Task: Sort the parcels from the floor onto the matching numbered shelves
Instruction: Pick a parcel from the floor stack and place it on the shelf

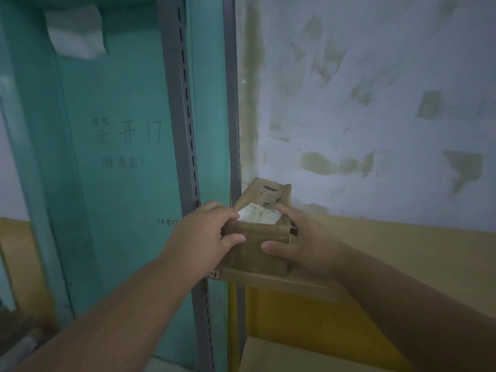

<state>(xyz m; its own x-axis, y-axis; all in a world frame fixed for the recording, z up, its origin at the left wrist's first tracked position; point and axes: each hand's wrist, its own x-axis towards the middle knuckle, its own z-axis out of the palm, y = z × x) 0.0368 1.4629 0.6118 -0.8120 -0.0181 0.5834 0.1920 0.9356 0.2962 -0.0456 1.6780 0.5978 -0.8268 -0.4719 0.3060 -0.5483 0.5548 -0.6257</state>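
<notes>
A: Quick pass, left to right, everything placed off the grey upright [188, 135]. Far left?

B: Teal door [112, 116] left of the upright, handwritten characters on it, a pale paper patch [76, 32] stuck up high.

A: Hands?

B: Left hand [208, 234] sits just right of the upright's lower part, fingers curled over the near left corner of the parcel [257, 237], thumb pressed on its front face. So it's holding the parcel.

A: And the parcel itself?

B: Brown cardboard box wrapped in tape, right of the upright, resting on the shelf [295, 283] at its left end. White label [259, 214] on top, between the two hands (print too blurred to read). Black marker strokes on the far top, can't make them out either.

A: Shelf tag?

B: Small white tag [214, 274] where the shelf meets the upright; looks like it ends in a 6, but it's soft, not sure.

A: Right hand?

B: Right hand [303, 242] grips the parcel's right side, fingers over the top edge, thumb on the front face.

A: Background right?

B: Patchy white wall [375, 103] right of the upright, yellow band [308, 318] under the shelf.
</notes>
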